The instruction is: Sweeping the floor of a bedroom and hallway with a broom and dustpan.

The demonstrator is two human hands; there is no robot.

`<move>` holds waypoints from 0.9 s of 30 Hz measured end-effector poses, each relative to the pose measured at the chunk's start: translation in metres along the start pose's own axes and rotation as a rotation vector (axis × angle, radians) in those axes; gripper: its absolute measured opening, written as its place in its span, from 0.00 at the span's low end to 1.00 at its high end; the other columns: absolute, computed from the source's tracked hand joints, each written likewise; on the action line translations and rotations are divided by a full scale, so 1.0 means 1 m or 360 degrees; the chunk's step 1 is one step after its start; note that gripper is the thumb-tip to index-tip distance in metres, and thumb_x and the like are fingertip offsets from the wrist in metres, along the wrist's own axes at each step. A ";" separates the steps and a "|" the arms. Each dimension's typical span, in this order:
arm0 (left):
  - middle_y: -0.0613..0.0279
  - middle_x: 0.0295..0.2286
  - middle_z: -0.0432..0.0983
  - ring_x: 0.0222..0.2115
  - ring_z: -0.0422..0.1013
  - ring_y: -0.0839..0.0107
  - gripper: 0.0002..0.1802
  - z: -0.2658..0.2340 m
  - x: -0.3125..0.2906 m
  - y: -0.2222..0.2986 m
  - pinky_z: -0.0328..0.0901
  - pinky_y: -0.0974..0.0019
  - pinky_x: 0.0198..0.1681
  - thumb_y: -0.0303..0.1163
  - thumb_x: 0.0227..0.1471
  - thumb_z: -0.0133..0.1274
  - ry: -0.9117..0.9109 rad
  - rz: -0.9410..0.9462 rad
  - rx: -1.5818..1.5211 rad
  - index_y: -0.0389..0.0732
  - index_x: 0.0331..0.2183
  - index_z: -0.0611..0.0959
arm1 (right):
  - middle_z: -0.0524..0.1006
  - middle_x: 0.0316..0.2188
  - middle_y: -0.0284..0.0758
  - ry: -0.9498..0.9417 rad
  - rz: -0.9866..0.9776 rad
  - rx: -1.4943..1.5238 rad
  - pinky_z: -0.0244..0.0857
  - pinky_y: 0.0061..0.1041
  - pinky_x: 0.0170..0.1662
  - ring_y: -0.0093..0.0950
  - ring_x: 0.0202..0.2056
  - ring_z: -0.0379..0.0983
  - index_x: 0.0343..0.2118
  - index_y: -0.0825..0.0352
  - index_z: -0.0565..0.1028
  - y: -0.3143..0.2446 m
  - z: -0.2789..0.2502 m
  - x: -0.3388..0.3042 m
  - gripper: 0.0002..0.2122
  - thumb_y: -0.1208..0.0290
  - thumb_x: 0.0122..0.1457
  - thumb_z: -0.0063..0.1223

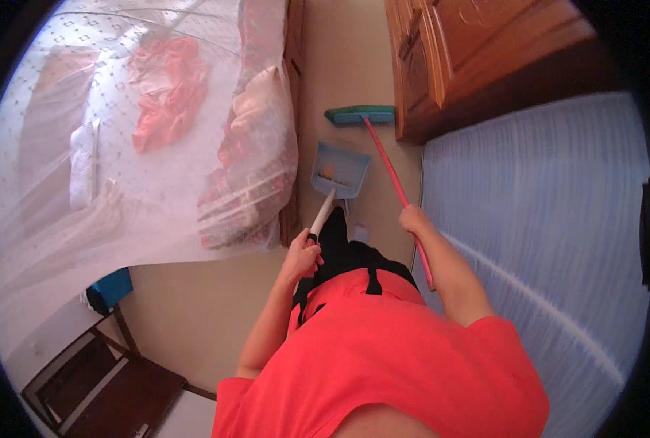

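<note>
My left hand is closed around the dark grip of a long-handled dustpan. Its light blue pan rests on the floor ahead of my feet, with a small heap of orange and dark debris inside. My right hand grips the red pole of a broom. The pole's end runs back beneath my forearm. Beyond the pan, the broom's blue and green head touches the floor near the wooden cabinet's corner, apart from the dustpan.
On the left stands a bed under a sheer net, with pink cloth on it. A carved wooden cabinet is at the far right, beside a blue curtain. A dark wooden chair sits at the lower left, near a blue box.
</note>
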State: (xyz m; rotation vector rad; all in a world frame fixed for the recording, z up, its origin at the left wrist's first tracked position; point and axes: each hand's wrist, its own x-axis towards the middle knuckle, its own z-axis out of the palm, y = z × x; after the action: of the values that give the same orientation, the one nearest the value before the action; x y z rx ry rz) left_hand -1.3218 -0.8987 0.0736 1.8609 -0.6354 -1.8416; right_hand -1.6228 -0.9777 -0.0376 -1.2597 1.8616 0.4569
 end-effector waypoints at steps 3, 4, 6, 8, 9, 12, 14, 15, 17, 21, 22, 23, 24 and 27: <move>0.62 0.19 0.66 0.13 0.65 0.74 0.35 -0.007 -0.051 -0.003 0.59 0.70 0.12 0.22 0.43 0.43 -0.0014 -0.0222 0.0084 0.33 0.55 0.54 | 0.73 0.34 0.52 0.0006 -0.0074 -0.0123 0.65 0.39 0.41 0.46 0.39 0.71 0.35 0.74 0.72 0.007 0.021 -0.048 0.15 0.68 0.49 0.41; 0.62 0.19 0.66 0.13 0.65 0.74 0.35 -0.013 -0.061 -0.013 0.59 0.70 0.12 0.22 0.43 0.42 0.0007 -0.0212 0.0026 0.34 0.55 0.54 | 0.73 0.34 0.52 -0.0031 -0.0144 -0.0173 0.65 0.40 0.40 0.46 0.38 0.71 0.36 0.74 0.73 0.003 0.025 -0.062 0.15 0.69 0.49 0.41; 0.61 0.15 0.66 0.11 0.63 0.75 0.33 -0.009 -0.070 -0.029 0.56 0.71 0.10 0.23 0.43 0.42 -0.0034 -0.0126 0.0034 0.36 0.55 0.56 | 0.73 0.34 0.52 0.0032 -0.0203 -0.0301 0.65 0.40 0.40 0.47 0.38 0.71 0.35 0.73 0.73 0.077 0.086 -0.027 0.15 0.69 0.48 0.41; 0.61 0.13 0.66 0.09 0.61 0.76 0.32 -0.016 -0.079 -0.042 0.54 0.72 0.09 0.23 0.44 0.42 -0.0142 -0.0128 0.0109 0.37 0.54 0.58 | 0.73 0.35 0.52 0.0055 -0.0311 -0.0462 0.65 0.40 0.40 0.47 0.38 0.71 0.35 0.73 0.74 0.102 0.116 -0.023 0.15 0.70 0.48 0.40; 0.61 0.14 0.66 0.10 0.61 0.75 0.30 -0.023 -0.091 -0.048 0.54 0.72 0.09 0.23 0.44 0.43 -0.0121 -0.0186 0.0129 0.36 0.52 0.59 | 0.72 0.38 0.50 -0.0060 -0.0204 -0.0475 0.63 0.38 0.44 0.45 0.42 0.69 0.39 0.71 0.72 0.102 0.127 -0.032 0.16 0.69 0.48 0.41; 0.62 0.17 0.66 0.12 0.63 0.75 0.24 -0.055 -0.112 -0.097 0.54 0.70 0.10 0.24 0.45 0.45 -0.0055 -0.0201 0.0084 0.37 0.48 0.64 | 0.71 0.41 0.49 -0.0123 -0.0043 -0.0264 0.61 0.36 0.47 0.43 0.45 0.68 0.42 0.70 0.71 0.067 0.140 -0.091 0.18 0.68 0.48 0.42; 0.61 0.16 0.66 0.11 0.63 0.74 0.26 -0.070 -0.120 -0.125 0.55 0.70 0.10 0.24 0.45 0.44 -0.0129 -0.0167 0.0090 0.37 0.49 0.62 | 0.71 0.41 0.50 -0.0057 0.0091 -0.0008 0.62 0.36 0.46 0.44 0.44 0.68 0.41 0.71 0.71 0.058 0.160 -0.126 0.18 0.68 0.48 0.41; 0.61 0.15 0.66 0.11 0.62 0.73 0.27 -0.079 -0.124 -0.140 0.56 0.71 0.10 0.23 0.44 0.42 -0.0196 -0.0143 0.0094 0.36 0.49 0.60 | 0.71 0.40 0.51 -0.0072 0.0055 -0.0057 0.62 0.36 0.46 0.44 0.44 0.68 0.40 0.72 0.72 0.063 0.175 -0.131 0.17 0.69 0.48 0.41; 0.61 0.15 0.66 0.11 0.63 0.72 0.28 -0.087 -0.138 -0.159 0.56 0.70 0.10 0.23 0.44 0.41 -0.0238 -0.0088 0.0203 0.37 0.50 0.60 | 0.71 0.39 0.52 -0.0086 0.0043 -0.0123 0.62 0.36 0.45 0.45 0.44 0.68 0.39 0.72 0.72 0.092 0.207 -0.141 0.17 0.69 0.47 0.41; 0.60 0.15 0.67 0.12 0.64 0.70 0.24 -0.109 -0.157 -0.199 0.58 0.66 0.11 0.25 0.43 0.41 -0.0345 -0.0044 0.0471 0.40 0.46 0.63 | 0.73 0.33 0.53 -0.0017 -0.0188 -0.0386 0.64 0.38 0.40 0.45 0.38 0.71 0.32 0.73 0.74 0.146 0.289 -0.172 0.14 0.71 0.48 0.39; 0.59 0.15 0.67 0.12 0.64 0.70 0.22 -0.112 -0.161 -0.211 0.58 0.66 0.11 0.26 0.42 0.42 -0.0390 -0.0030 0.0548 0.40 0.44 0.64 | 0.74 0.28 0.52 0.0114 -0.0215 -0.0368 0.66 0.41 0.37 0.45 0.33 0.73 0.28 0.74 0.76 0.153 0.304 -0.186 0.13 0.72 0.48 0.38; 0.58 0.15 0.68 0.12 0.64 0.70 0.17 -0.118 -0.167 -0.222 0.58 0.65 0.10 0.27 0.42 0.43 -0.0367 -0.0036 0.0594 0.39 0.39 0.64 | 0.74 0.28 0.52 0.0110 -0.0244 -0.0374 0.66 0.41 0.37 0.45 0.33 0.73 0.28 0.74 0.76 0.152 0.319 -0.198 0.13 0.72 0.48 0.38; 0.58 0.15 0.68 0.12 0.64 0.70 0.17 -0.124 -0.174 -0.232 0.58 0.65 0.10 0.27 0.42 0.43 -0.0344 -0.0033 0.0588 0.39 0.39 0.64 | 0.74 0.28 0.53 0.0100 -0.0241 -0.0397 0.66 0.41 0.37 0.46 0.33 0.73 0.27 0.74 0.76 0.155 0.330 -0.211 0.14 0.72 0.48 0.38; 0.59 0.15 0.68 0.11 0.65 0.71 0.18 -0.150 -0.192 -0.275 0.59 0.67 0.10 0.27 0.42 0.43 -0.0275 0.0052 0.0525 0.39 0.39 0.65 | 0.73 0.27 0.55 0.0046 -0.0061 -0.0228 0.66 0.41 0.36 0.47 0.33 0.73 0.27 0.75 0.75 0.121 0.350 -0.256 0.14 0.71 0.49 0.37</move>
State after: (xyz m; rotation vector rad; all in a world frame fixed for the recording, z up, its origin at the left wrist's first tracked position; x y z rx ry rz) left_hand -1.1691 -0.5648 0.0617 1.8850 -1.0806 -1.9863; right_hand -1.5406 -0.5360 -0.0609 -1.4011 1.8520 0.5625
